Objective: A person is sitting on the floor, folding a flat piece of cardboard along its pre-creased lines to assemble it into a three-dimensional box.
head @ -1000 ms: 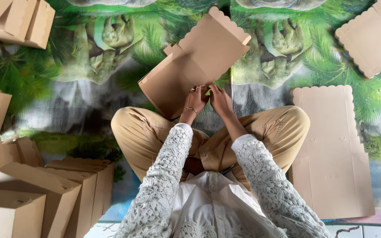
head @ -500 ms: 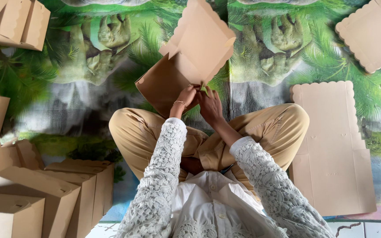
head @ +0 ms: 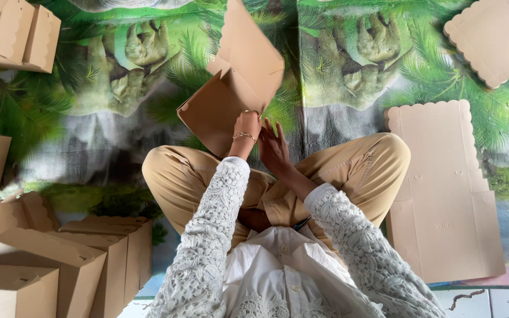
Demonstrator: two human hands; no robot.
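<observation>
Head view of a seated person, legs crossed on a printed floor mat [head: 60, 112] with a green jungle pattern, folding a brown cardboard box blank [head: 234, 88]. The blank is held up over the lap, near the middle of the mat, half formed: its lower panel tilts toward the person and an upper flap with a scalloped edge stands raised above it, not yet closed. The left hand [head: 247, 125], with a thin bracelet at the wrist, grasps the blank's near edge, fingers curled over the card. The right hand [head: 273, 144] lies just beside it, fingers extended and loosely spread; whether it touches the card cannot be told, and it grips nothing visible.

Judged from how things lie, the work is well under way but this box is at an early-to-middle stage: panels are creased and lifted, while the sides and lid remain unjoined. Finished boxes [head: 60, 265] stand in a group at the mat's near left corner, with more folded boxes [head: 13, 35] at the far left corner. Unfolded stock remains: a flat blank [head: 443, 188] lies along the right edge beside the person's knee, and another scalloped flat sheet [head: 493, 35] rests at the far right corner.
</observation>
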